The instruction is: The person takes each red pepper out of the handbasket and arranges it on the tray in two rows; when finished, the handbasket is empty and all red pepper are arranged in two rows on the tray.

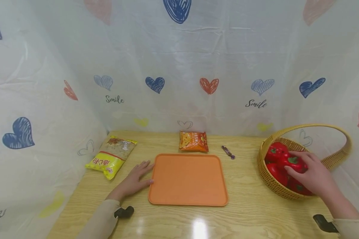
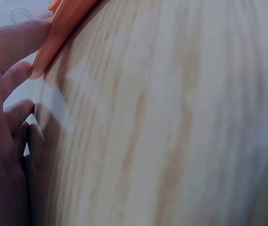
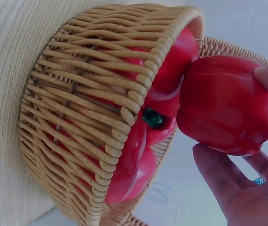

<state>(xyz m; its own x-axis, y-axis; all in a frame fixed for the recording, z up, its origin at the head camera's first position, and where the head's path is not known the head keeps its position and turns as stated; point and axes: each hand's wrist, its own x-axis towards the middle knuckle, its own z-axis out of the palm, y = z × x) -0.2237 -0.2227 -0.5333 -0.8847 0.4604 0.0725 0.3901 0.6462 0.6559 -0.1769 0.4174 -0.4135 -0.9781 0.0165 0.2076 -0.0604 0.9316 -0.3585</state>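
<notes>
My right hand [image 1: 315,174] grips a red bell pepper [image 3: 225,106] between thumb and fingers, at the mouth of a wicker basket [image 1: 267,176]. More red bell peppers [image 1: 276,151] lie in the basket below and beside it. In the head view the held pepper's green stem faces up. My left hand [image 1: 134,179] rests at the left edge of an orange tray [image 1: 188,179], its fingers fairly straight and touching the rim. The left wrist view shows the thumb and a finger against the tray's side [image 2: 61,35].
A yellow snack bag [image 1: 112,156] lies at the back left of the wooden table [image 1: 167,220]. Behind the tray sits an orange snack packet [image 1: 193,141], with a small dark wrapped stick [image 1: 228,152] to its right. The basket's tall handle [image 1: 314,126] arches over its mouth.
</notes>
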